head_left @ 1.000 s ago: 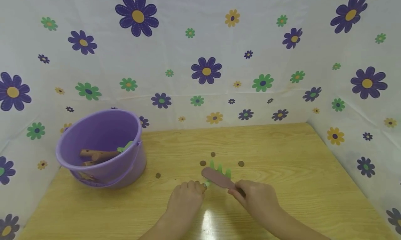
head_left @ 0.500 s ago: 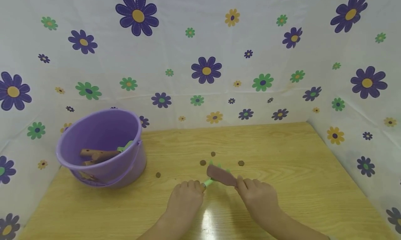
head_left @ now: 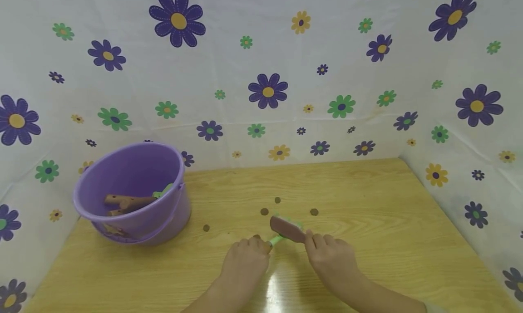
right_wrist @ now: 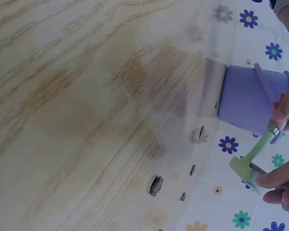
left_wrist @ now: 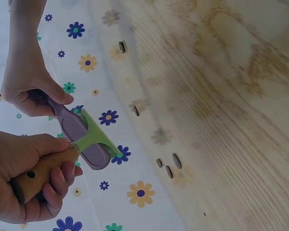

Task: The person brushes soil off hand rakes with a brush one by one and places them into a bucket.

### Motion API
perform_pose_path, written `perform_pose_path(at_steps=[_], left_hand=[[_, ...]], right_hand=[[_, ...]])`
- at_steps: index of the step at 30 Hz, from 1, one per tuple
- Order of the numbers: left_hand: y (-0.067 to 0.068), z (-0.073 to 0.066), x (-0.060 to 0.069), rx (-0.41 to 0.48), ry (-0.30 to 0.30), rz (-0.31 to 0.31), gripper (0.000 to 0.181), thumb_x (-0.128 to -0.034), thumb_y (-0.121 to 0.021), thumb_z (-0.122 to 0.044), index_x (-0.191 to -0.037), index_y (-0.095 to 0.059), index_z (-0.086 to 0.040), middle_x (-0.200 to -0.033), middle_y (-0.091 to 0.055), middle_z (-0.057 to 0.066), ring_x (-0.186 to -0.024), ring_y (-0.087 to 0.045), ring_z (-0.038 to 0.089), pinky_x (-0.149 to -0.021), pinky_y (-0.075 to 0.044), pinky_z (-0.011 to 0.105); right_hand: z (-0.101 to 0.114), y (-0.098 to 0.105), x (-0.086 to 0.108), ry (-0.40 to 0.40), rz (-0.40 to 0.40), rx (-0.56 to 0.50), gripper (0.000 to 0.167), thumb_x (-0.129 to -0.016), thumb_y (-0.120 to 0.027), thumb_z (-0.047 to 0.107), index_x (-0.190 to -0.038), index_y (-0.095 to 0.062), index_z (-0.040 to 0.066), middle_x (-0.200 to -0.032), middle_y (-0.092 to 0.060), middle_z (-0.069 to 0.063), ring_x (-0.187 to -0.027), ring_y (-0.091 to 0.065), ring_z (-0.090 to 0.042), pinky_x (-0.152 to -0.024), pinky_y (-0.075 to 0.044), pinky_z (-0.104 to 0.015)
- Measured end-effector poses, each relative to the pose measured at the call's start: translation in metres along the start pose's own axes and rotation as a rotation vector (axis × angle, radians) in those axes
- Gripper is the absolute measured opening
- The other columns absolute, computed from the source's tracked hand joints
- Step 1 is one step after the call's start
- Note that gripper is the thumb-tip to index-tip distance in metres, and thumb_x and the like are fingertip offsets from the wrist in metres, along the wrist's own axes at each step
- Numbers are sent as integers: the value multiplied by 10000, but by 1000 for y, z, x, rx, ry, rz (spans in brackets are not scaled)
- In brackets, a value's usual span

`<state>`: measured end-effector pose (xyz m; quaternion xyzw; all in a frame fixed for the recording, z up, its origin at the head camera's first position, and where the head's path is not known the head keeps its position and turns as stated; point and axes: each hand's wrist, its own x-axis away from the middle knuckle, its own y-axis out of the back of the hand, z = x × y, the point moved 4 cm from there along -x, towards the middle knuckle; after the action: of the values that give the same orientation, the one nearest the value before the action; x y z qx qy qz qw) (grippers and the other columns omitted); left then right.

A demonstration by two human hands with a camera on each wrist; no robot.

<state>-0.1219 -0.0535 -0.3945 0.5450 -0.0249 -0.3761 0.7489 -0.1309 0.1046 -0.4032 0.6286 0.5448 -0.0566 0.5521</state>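
My left hand (head_left: pixel 246 261) grips the wooden handle (left_wrist: pixel 45 174) of a small green hand rake (left_wrist: pixel 90 136). My right hand (head_left: pixel 333 261) holds a mauve paddle-shaped tool (head_left: pixel 287 229) by its narrow handle, thumb along it. Its flat, rounded head crosses the rake's head, close against it or touching. In the head view the tool covers most of the rake's tines; only pale green tips show beyond it. The side facing the rake is mostly hidden, so I cannot tell whether it has bristles. Both tools are held above the wooden table (head_left: pixel 367 258).
On the left stands a purple bucket (head_left: pixel 171 217) with wooden handles (head_left: pixel 130 201) and a green piece (head_left: pixel 163 190) inside. Several small dark round bits (head_left: pixel 314 212) lie scattered on the table beyond the hands. White flowered cloth (head_left: pixel 229 68) hangs behind and at the sides.
The rake's head has tipped, so its tines show less. The mauve tool has shifted slightly right and turned over the rake. My right hand's fingers have closed farther forward; the bucket stays put.
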Motion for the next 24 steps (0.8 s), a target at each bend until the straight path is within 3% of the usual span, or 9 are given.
perform_pose_path(at_steps=[3,5,9,14,16,24], left_hand=[[0,-1,0,-7,4,-8,136,-730,-796,-190,-820,-719,-124,-659,-632,-4,-454,-354,30,-394,-255,107],[0,-2,0,6,1,-7,143,-742,-788,-218,-811,-710,-119,-646,-617,-12,-456,-348,27,-394,-251,105],[3,-4,-2,31,-16,-35,187,-774,-765,-277,-770,-698,-102,-631,-619,-18,-441,-373,10,-386,-250,87],[6,-10,-2,-30,-69,-48,278,-791,-754,-306,-637,-626,-113,-521,-484,-67,-431,-281,6,-397,-194,95],[7,-14,-1,-42,-88,-38,322,-793,-751,-319,-597,-573,-135,-495,-350,-77,-457,-199,33,-410,-155,117],[8,-20,-1,-67,-88,-40,425,-798,-748,-296,-533,-448,-153,-493,-284,-74,-467,-165,50,-414,-145,125]], right_hand=[[1,-1,-2,14,14,0,277,-933,-459,45,-786,-691,3,-575,-608,-57,-406,-523,-119,-348,-404,-164],[1,-2,-4,25,26,-1,68,-803,-643,45,-786,-690,-1,-571,-602,-55,-411,-526,-118,-358,-421,-168],[4,-3,-10,55,59,22,252,-593,-856,82,-775,-701,7,-567,-598,-44,-421,-540,-107,-383,-446,-158],[6,-6,-20,78,101,8,297,-576,-887,95,-777,-691,-2,-603,-624,-59,-455,-572,-112,-411,-465,-151],[5,-8,-23,77,119,-2,287,-595,-879,89,-790,-690,-4,-615,-629,-63,-455,-557,-104,-412,-459,-146],[1,-12,-34,53,154,-7,295,-617,-869,68,-846,-701,-12,-619,-622,-63,-438,-502,-88,-394,-431,-139]])
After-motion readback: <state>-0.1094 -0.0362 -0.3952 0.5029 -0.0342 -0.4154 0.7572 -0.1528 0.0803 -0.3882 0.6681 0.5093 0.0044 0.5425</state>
